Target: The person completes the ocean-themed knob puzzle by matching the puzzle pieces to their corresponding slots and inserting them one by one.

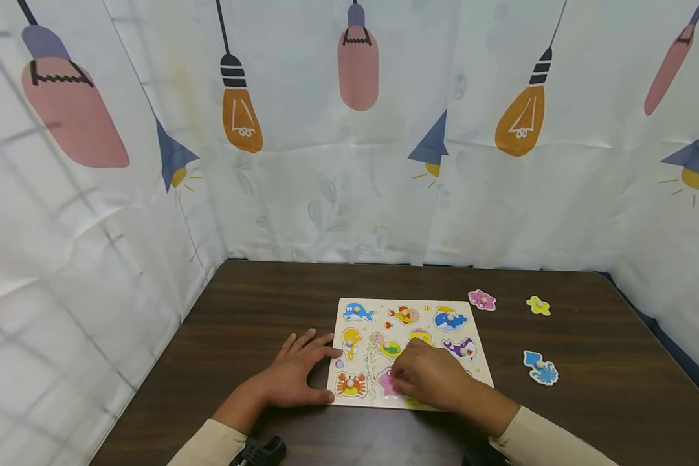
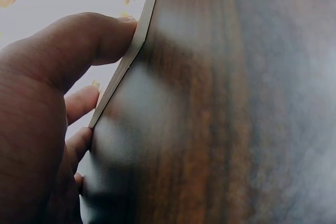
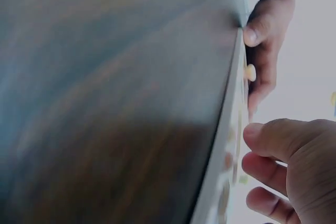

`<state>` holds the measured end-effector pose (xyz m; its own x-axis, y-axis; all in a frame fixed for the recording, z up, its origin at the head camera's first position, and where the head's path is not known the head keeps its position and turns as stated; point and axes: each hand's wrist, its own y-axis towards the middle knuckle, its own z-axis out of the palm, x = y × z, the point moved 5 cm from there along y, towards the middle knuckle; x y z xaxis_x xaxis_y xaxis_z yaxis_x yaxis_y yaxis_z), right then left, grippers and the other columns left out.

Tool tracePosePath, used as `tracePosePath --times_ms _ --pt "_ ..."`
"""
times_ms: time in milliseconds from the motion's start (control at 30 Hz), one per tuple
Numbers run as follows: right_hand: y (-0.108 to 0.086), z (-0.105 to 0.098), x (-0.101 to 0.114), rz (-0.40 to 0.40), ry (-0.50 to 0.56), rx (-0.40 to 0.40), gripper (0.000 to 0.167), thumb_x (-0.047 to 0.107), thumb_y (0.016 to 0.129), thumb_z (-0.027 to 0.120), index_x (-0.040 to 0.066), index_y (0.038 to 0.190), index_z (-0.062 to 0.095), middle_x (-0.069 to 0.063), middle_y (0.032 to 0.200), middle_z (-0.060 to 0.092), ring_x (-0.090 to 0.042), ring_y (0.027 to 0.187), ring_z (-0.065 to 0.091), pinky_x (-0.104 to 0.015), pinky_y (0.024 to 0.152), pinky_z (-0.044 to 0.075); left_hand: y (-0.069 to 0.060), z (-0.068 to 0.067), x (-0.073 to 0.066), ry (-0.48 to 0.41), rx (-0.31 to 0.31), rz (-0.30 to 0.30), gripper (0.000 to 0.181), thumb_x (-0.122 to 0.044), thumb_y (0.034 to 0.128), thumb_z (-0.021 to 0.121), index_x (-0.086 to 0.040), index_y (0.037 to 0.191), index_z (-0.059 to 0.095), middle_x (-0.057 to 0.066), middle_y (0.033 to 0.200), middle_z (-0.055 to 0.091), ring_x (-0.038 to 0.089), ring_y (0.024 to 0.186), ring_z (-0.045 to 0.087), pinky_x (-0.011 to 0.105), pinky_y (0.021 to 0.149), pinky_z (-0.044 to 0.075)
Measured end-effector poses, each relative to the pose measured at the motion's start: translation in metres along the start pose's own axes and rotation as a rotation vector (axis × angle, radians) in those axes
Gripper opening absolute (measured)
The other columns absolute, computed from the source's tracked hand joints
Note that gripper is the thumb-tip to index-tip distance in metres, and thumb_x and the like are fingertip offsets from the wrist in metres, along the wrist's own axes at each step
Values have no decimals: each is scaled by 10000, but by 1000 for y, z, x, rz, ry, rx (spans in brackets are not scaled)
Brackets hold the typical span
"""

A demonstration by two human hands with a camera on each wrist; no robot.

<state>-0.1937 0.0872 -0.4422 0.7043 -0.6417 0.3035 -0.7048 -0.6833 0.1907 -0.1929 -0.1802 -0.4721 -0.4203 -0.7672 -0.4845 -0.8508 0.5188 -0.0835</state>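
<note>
A wooden peg puzzle board (image 1: 361, 353) with sea animal pieces lies on the dark table. My left hand (image 1: 294, 372) rests at its left edge, fingers spread, with the thumb (image 2: 100, 38) touching the board's rim in the left wrist view. Over the lower middle of the board, my right hand (image 1: 433, 378) has its fingers bent and pinches a pink starfish puzzle piece (image 1: 388, 383). The knob under those fingertips is hidden. Nearby on the board are a crab piece (image 1: 351, 385), a turtle picture (image 1: 391, 349) and a purple whale picture (image 1: 460, 349).
Right of the board on the table (image 1: 606, 362) lie a pink fish piece (image 1: 482, 299), a yellow piece (image 1: 538, 305) and a blue piece (image 1: 540, 367). A printed curtain (image 1: 326, 194) hangs behind the table's far edge and along the left side.
</note>
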Motion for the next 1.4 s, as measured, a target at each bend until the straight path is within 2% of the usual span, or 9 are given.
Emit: tracePosePath --times_ms 200,433,633,800,967,1033,1200,1400 --pt "-8 -20 -22 66 -28 -46 71 251 861 844 253 917 800 189 908 662 -56 946 573 -268 655 533 0 -1 0 -2 4 -1 736 -604 839 751 -332 1482 517 -32 1654 306 357 1551 115 660 1189 12" --pt "-16 -41 -60 156 -99 -81 153 250 845 864 227 988 814 149 947 684 -93 961 579 -245 638 528 0 0 1 -4 2 6 742 -613 840 746 -329 1485 514 -28 1653 308 356 1551 119 658 1188 6" --pt "-22 -52 -93 261 -120 -61 198 250 851 855 201 1036 803 85 992 676 -143 954 589 -310 669 545 1 0 2 -2 3 1 751 -626 835 744 -338 1488 511 -32 1654 307 349 1552 117 659 1190 12" --pt "-26 -59 -114 298 -131 -55 249 247 850 855 168 1080 800 34 1051 716 -218 1020 624 -377 705 585 0 -1 1 -4 -1 7 749 -614 840 746 -325 1490 512 -31 1656 303 356 1551 119 660 1190 15" --pt "-29 -67 -128 335 -157 -59 292 242 854 851 141 1122 792 -81 1130 701 -284 1048 626 -344 624 572 0 -1 0 -24 -8 20 742 -606 843 750 -311 1484 520 -26 1656 306 370 1549 124 663 1188 15" --pt "-30 -71 -132 349 -159 -62 311 226 856 849 122 1142 784 -128 1160 677 -285 1008 632 -346 608 566 0 -1 0 -32 -9 24 739 -602 843 752 -307 1481 523 -24 1655 308 376 1547 126 666 1187 14" --pt "-31 -77 -141 378 -173 -57 325 200 864 842 95 1164 774 -174 1181 654 -297 983 647 -406 645 595 0 0 1 -35 -7 21 739 -604 842 753 -307 1479 524 -30 1656 305 375 1548 120 668 1185 10" --pt "-31 -84 -154 381 -181 -69 307 173 873 830 78 1159 770 -186 1194 669 -358 1098 615 -449 672 604 0 0 1 -27 -4 11 740 -608 840 752 -311 1478 524 -36 1657 301 369 1549 118 666 1186 6"
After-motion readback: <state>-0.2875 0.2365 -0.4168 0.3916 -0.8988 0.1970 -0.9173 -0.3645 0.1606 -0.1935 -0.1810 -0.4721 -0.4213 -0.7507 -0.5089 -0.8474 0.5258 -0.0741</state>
